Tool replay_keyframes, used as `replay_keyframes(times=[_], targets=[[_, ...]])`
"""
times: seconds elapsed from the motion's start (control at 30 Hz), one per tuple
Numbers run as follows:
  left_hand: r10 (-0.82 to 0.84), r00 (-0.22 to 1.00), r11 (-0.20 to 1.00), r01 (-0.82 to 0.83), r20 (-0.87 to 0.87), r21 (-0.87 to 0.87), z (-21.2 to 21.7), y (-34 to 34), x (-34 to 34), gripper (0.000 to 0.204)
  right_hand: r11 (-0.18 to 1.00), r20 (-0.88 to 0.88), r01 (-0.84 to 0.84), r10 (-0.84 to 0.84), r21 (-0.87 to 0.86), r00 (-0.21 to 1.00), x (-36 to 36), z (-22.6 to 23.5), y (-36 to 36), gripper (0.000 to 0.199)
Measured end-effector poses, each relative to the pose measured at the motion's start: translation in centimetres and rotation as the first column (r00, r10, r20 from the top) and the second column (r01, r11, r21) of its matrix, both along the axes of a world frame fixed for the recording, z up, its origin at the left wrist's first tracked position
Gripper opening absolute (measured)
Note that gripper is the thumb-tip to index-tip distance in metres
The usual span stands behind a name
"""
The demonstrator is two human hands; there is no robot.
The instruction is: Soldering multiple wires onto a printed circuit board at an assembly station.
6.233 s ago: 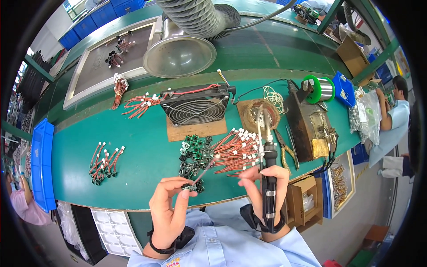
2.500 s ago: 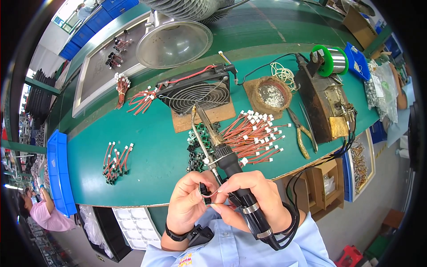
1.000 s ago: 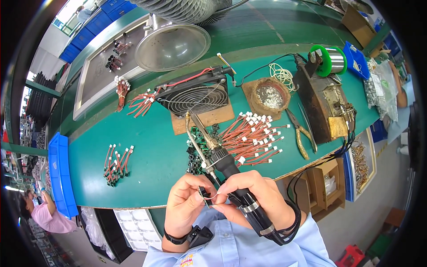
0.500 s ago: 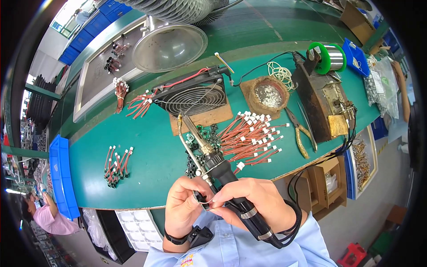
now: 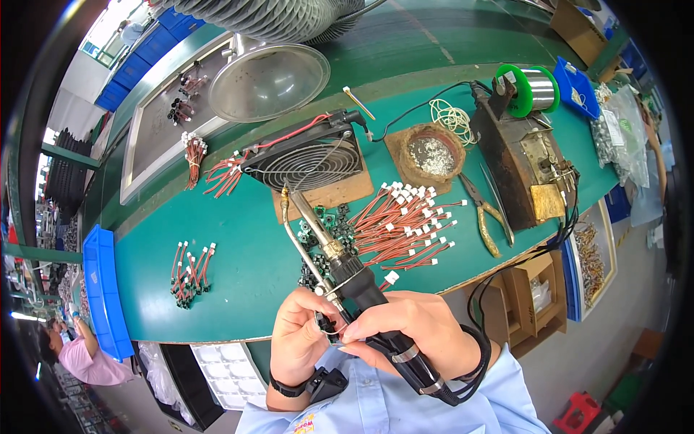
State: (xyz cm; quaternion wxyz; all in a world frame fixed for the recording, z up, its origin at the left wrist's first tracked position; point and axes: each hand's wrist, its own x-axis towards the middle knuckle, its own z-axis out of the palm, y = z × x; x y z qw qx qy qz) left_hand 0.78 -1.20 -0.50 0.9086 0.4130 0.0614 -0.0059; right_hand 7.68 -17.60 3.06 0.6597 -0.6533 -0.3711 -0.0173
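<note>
My left hand (image 5: 293, 340) pinches a small black part (image 5: 324, 322) near the table's front edge. My right hand (image 5: 423, 329) is wrapped round a soldering iron (image 5: 352, 276) with a thin metal feed tube along its side; the tip points away from me, toward the fan. Right thumb and forefinger also pinch a thin wire (image 5: 337, 332) against the black part. A white connector (image 5: 391, 278) on a reddish wire sticks out beyond the right fingers. Under and beside the iron lie small black and green parts (image 5: 336, 220) and a pile of red-brown wires with white connectors (image 5: 397, 228).
A fan (image 5: 307, 163) on a wooden board stands behind the iron. Rightward are a solder-waste bowl (image 5: 434, 155), pliers (image 5: 486, 217), tweezers (image 5: 499, 206) and a green solder spool (image 5: 531, 92). Finished-looking wired parts (image 5: 191, 275) lie left, near a blue bin (image 5: 105, 289). Black cables (image 5: 499, 275) trail right.
The view has shifted slightly. Both hands keep their grips, with the fingers and wire at the black part moving only a little.
</note>
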Motion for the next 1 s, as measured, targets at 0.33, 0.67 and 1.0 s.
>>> replay_keyframes(times=[0.33, 0.67, 1.0], targets=[[-0.09, 0.993, 0.94, 0.058, 0.08, 0.337, 1.8, 0.2, 0.3, 0.017, 0.999, -0.093, -0.005, 0.002, -0.033, 0.996, 0.3, 0.0, -0.3, 0.04], [-0.009, 0.999, 0.981, 0.016, -0.038, 0.194, 2.9, -0.8, 0.8, 0.014, 0.968, -0.033, 0.204, -0.211, -0.149, 0.977, -0.2, -0.7, -0.2, 0.043], [0.262, 0.961, 0.854, -0.275, 0.092, 0.441, 0.9, 1.1, 1.5, 0.011, 0.926, 0.078, 0.319, -0.309, -0.203, 0.948, -2.2, -2.9, -3.8, 0.064]])
